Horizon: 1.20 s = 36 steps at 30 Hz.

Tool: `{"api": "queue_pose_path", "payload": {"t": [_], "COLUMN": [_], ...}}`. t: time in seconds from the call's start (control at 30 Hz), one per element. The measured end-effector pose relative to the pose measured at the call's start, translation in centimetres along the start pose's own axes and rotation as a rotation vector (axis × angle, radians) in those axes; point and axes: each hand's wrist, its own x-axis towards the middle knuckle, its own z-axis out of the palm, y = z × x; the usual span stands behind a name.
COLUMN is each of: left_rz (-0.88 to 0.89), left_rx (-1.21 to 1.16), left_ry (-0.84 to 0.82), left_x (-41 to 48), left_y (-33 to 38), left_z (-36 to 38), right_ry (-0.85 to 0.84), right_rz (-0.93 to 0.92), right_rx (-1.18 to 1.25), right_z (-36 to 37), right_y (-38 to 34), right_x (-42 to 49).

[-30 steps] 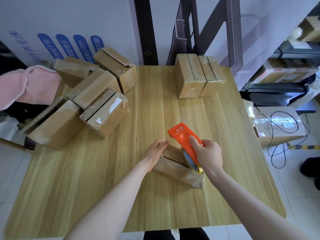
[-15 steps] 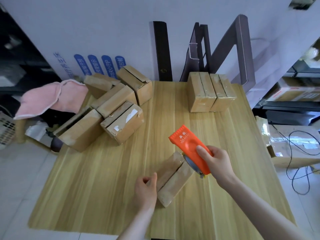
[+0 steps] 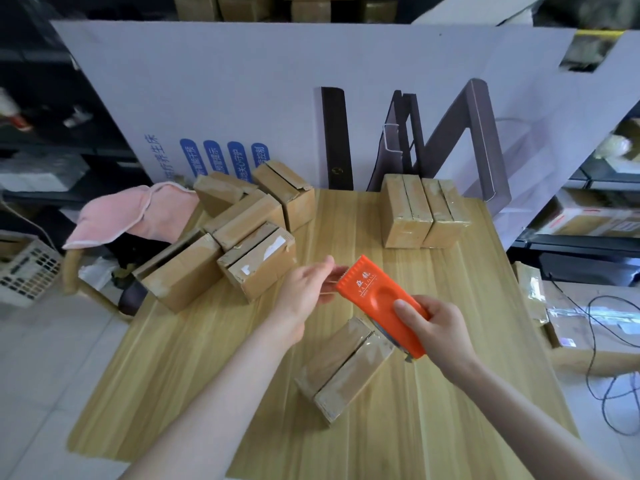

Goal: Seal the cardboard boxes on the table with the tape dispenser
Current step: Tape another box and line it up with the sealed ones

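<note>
Tabletop (image 3: 207, 358) is occupied by a box (image 3: 343, 368); above it, the tape dispenser (image 3: 374, 299) is gripped by the right hand (image 3: 443, 327), its far tip touched by the left hand (image 3: 304, 289), pinch unclear.

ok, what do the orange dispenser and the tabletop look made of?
Orange handheld tape dispenser: likely moulded plastic, smooth with a slight sheen; uniform colour, moulded recess. Pale wood-grain tabletop: probably laminate or veneer, matte; regular plank-like stripes, real wood not excluded.

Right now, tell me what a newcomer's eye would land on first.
The bright orange tape dispenser, gripped by the right hand above the middle of the table, with the left hand at its front edge. Then the lone box lying beneath it, and the heap of boxes at the far left.
</note>
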Motion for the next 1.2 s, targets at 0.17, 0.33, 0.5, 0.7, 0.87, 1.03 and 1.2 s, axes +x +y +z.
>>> {"api": "queue_pose_path", "payload": {"t": [0.17, 0.33, 0.5, 0.7, 0.87, 1.03, 1.2], "left_rz": [0.125, -0.004, -0.221, -0.164, -0.159, -0.217, -0.255], "left_rx": [0.182, 0.049, -0.048, 0.105, 0.123, 0.2, 0.245], "left_ry": [-0.02, -0.011, 0.028, 0.204, 0.213, 0.249, 0.18], "left_x": [-0.9, -0.2, 1.6, 4.5, 5.9, 7.9, 8.6], "left_y": [0.0, 0.1, 0.3, -0.2, -1.4, -4.4, -8.2], "left_z": [0.4, 0.2, 0.3, 1.3, 1.8, -0.9, 2.0], "right_ry": [0.014, -0.017, -0.05, -0.006, 0.027, 0.087, 0.079], "right_rz": [-0.031, -0.004, -0.03, -0.034, 0.072, 0.202, 0.333], "right_rx": [-0.072, -0.024, -0.04, -0.265, -0.333, -0.431, -0.524], "right_z": [-0.4, -0.9, -1.0, -0.5, -3.2, -9.0, -9.1], "right_y": [0.1, -0.2, -0.9, -1.8, -0.6, 3.3, 6.2], "right_x": [-0.3, -0.7, -0.5, -0.1, -1.1, -5.2, -5.8]}}
